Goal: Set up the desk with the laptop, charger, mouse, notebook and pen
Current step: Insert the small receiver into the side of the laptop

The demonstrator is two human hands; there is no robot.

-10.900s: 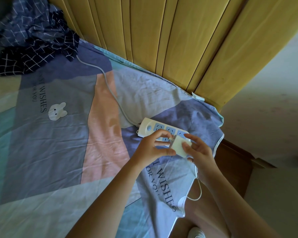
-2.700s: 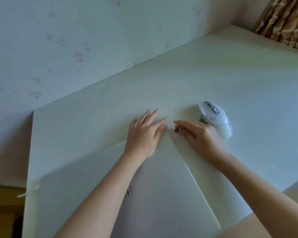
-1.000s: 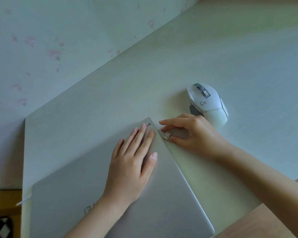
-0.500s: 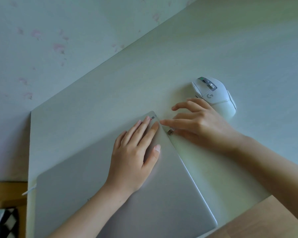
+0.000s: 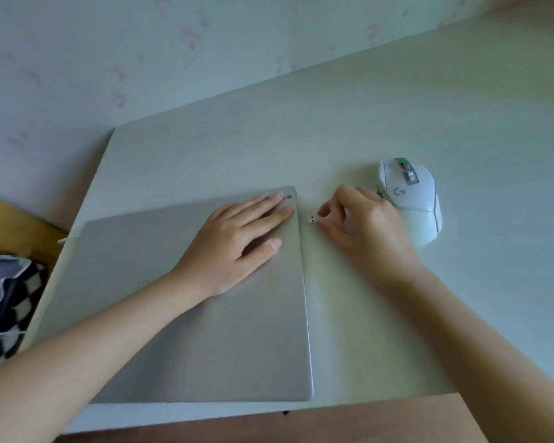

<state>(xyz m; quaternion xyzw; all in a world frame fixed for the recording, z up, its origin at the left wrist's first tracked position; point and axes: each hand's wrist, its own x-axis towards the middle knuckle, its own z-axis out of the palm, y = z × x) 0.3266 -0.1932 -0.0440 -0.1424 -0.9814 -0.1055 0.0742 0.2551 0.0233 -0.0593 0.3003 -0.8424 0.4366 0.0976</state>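
Lying closed and flat on the white desk [image 5: 381, 116], the grey laptop [image 5: 205, 330] is sitting at the left, near the front edge. The left hand [image 5: 237, 241] is pressing on its lid, fingers spread and flat, holding nothing. The right hand [image 5: 365, 228] is pinching a tiny USB receiver [image 5: 312, 219] between thumb and fingertips, plug end pointing at the laptop's right edge — not yet touching. The white mouse [image 5: 410, 199] is resting just beyond that hand. Judged handling: receiver — light, rigid, easily dropped; best gripped by its short rear cap. Laptop — stiff, smooth, likely to slide unless braced.
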